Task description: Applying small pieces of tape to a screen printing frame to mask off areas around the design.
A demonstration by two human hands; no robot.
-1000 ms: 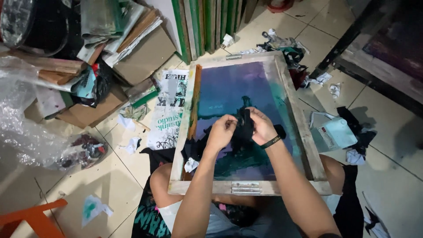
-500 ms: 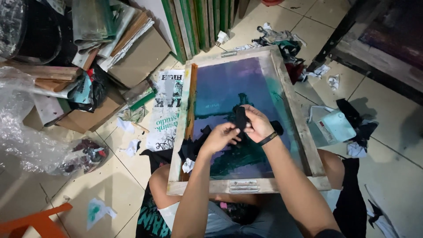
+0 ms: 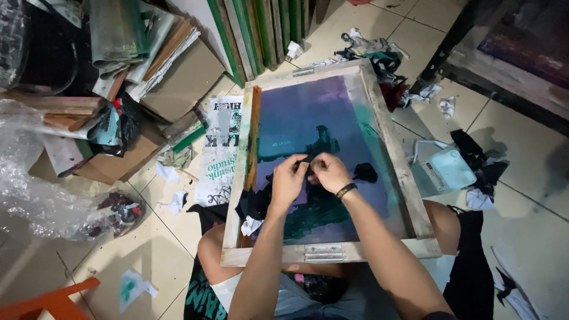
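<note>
I am looking down at a wooden-framed printing screen (image 3: 388, 148) resting across my knees, its mesh stained purple at the far end and dark green nearer me. Both hands meet over the middle of the mesh. My left hand (image 3: 288, 181) and my right hand (image 3: 329, 172) have their fingers drawn narrow, pinching a small dark scrap of rag (image 3: 307, 161) between them; the scrap is mostly hidden by the fingertips, so I cannot tell how much of it there is. Half a second ago the hands sat a little farther apart and a larger black wad showed just beyond the fingers; now they have closed together, and a separate dark blot or wad (image 3: 365, 172) lies on the mesh just right of my right hand, apart from it. I read that as the cloth being torn or refolded rather than rubbed across the mesh at this instant. More crumpled black cloth (image 3: 256, 204) lies on the screen by my left forearm, against a wooden squeegee (image 3: 253, 136) along the left frame rail. A printed paper sheet (image 3: 218, 148) lies on the tiled floor to the left.
</note>
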